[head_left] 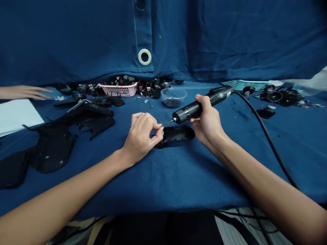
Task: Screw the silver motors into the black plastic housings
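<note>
the right hand (208,122) is closed around a black corded electric screwdriver (201,105), its thin bit pointing at the near end of a flat black plastic shell (176,133) that lies on the cloth between both hands. the left hand (140,136) pinches something very small at the bit tip, too small to tell what. it seems the fastening on this shell is in progress, and many black parts (55,143) at the left wait. the table has a dark blue cloth (178,177), with a pink basket (119,90), a clear bowl (173,97) and a blue curtain (230,37) behind. another person's hand (24,92) rests far left.
</note>
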Action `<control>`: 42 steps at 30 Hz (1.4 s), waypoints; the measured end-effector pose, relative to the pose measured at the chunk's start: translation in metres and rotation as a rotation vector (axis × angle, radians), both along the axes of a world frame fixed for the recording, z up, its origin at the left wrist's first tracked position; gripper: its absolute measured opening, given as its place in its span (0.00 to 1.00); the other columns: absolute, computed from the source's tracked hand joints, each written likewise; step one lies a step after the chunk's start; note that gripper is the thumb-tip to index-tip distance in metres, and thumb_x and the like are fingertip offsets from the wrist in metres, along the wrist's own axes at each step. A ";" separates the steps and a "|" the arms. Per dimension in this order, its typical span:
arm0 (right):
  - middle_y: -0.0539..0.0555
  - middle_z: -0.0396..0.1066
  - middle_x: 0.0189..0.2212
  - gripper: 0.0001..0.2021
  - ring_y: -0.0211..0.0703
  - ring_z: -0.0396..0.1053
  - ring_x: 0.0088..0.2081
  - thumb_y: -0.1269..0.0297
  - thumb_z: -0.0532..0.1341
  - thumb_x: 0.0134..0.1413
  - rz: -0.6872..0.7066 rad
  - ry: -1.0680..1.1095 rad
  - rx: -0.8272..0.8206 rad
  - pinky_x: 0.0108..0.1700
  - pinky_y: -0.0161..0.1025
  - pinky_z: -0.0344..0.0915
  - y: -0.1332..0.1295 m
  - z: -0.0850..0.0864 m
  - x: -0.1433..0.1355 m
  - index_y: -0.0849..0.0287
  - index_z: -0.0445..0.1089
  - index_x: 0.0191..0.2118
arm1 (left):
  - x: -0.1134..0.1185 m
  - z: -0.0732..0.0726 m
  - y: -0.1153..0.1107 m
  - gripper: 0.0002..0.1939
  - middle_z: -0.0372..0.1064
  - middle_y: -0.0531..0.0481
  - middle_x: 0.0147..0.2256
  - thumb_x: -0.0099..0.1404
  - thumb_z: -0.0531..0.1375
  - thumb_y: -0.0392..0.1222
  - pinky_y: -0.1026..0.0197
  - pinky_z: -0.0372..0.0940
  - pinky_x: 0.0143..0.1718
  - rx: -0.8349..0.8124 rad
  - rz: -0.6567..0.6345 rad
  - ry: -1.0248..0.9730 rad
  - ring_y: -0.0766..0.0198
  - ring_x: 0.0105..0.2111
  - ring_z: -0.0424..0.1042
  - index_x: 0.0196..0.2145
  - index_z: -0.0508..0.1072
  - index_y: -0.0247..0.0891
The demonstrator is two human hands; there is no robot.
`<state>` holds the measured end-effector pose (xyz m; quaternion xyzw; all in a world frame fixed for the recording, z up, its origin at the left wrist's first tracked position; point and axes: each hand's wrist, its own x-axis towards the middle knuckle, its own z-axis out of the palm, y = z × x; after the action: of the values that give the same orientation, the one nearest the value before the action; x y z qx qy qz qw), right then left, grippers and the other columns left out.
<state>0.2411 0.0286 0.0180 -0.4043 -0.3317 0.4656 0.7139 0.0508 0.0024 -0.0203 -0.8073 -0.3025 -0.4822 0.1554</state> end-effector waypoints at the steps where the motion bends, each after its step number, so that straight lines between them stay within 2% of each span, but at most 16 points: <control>1: 0.45 0.53 0.19 0.14 0.31 0.53 0.19 0.59 0.66 0.48 -0.005 -0.002 0.004 0.16 0.30 0.53 0.000 0.000 0.000 0.57 0.60 0.26 | 0.001 0.000 -0.001 0.07 0.65 0.54 0.30 0.65 0.56 0.32 0.55 0.61 0.42 -0.011 0.002 -0.002 0.65 0.32 0.66 0.32 0.60 0.40; 5: 0.45 0.55 0.21 0.13 0.32 0.56 0.21 0.58 0.64 0.49 0.013 0.000 0.033 0.18 0.31 0.55 0.000 -0.001 -0.001 0.56 0.59 0.28 | 0.002 0.002 -0.001 0.06 0.67 0.53 0.30 0.67 0.55 0.34 0.53 0.61 0.43 -0.075 0.033 -0.017 0.63 0.32 0.67 0.31 0.61 0.40; 11: 0.48 0.66 0.27 0.16 0.36 0.67 0.28 0.49 0.62 0.52 0.112 0.010 0.011 0.23 0.30 0.62 -0.003 -0.003 -0.005 0.56 0.62 0.32 | -0.001 0.005 0.003 0.05 0.66 0.52 0.31 0.67 0.55 0.33 0.55 0.61 0.41 -0.029 0.019 -0.059 0.63 0.33 0.67 0.33 0.62 0.40; 14: 0.50 0.70 0.31 0.14 0.35 0.68 0.29 0.52 0.64 0.50 0.172 0.029 -0.018 0.23 0.30 0.63 -0.004 -0.001 -0.004 0.57 0.64 0.32 | -0.003 0.004 0.005 0.05 0.66 0.52 0.31 0.67 0.55 0.33 0.56 0.61 0.41 -0.058 0.018 -0.038 0.63 0.34 0.66 0.33 0.62 0.39; 17: 0.52 0.72 0.32 0.12 0.35 0.67 0.29 0.57 0.65 0.49 0.164 0.044 -0.003 0.22 0.29 0.62 -0.003 0.001 -0.002 0.58 0.65 0.31 | -0.005 0.004 0.006 0.01 0.66 0.51 0.33 0.67 0.55 0.36 0.55 0.60 0.43 -0.141 0.026 -0.002 0.61 0.36 0.67 0.36 0.64 0.38; 22: 0.53 0.71 0.27 0.09 0.36 0.65 0.24 0.60 0.62 0.50 0.032 -0.071 0.126 0.18 0.31 0.55 0.003 0.004 0.007 0.59 0.63 0.29 | -0.007 0.007 0.003 0.18 0.66 0.45 0.46 0.66 0.56 0.41 0.51 0.58 0.51 -0.438 -0.020 0.078 0.56 0.48 0.66 0.53 0.61 0.38; 27: 0.52 0.71 0.22 0.09 0.34 0.58 0.16 0.61 0.61 0.51 -0.064 -0.228 0.181 0.15 0.33 0.50 0.005 0.005 0.012 0.57 0.61 0.27 | -0.009 0.008 0.004 0.25 0.66 0.44 0.51 0.65 0.58 0.53 0.46 0.55 0.55 -0.639 -0.081 0.320 0.52 0.52 0.64 0.55 0.63 0.40; 31: 0.52 0.72 0.24 0.09 0.34 0.60 0.17 0.58 0.62 0.52 -0.051 -0.327 0.195 0.15 0.32 0.51 0.004 0.001 0.011 0.58 0.64 0.30 | -0.008 0.006 0.006 0.27 0.68 0.46 0.49 0.63 0.60 0.54 0.45 0.54 0.55 -0.628 -0.067 0.414 0.52 0.50 0.66 0.56 0.63 0.41; 42: 0.49 0.72 0.25 0.10 0.33 0.61 0.18 0.57 0.63 0.52 -0.041 -0.405 0.218 0.16 0.33 0.55 0.004 -0.007 0.008 0.57 0.64 0.32 | -0.007 0.004 0.006 0.26 0.67 0.46 0.50 0.64 0.60 0.52 0.47 0.54 0.54 -0.610 -0.052 0.427 0.53 0.50 0.66 0.56 0.63 0.41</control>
<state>0.2486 0.0324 0.0111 -0.4165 -0.5083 0.3217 0.6817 0.0441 0.0082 -0.0162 -0.9063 -0.3723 -0.1947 -0.0450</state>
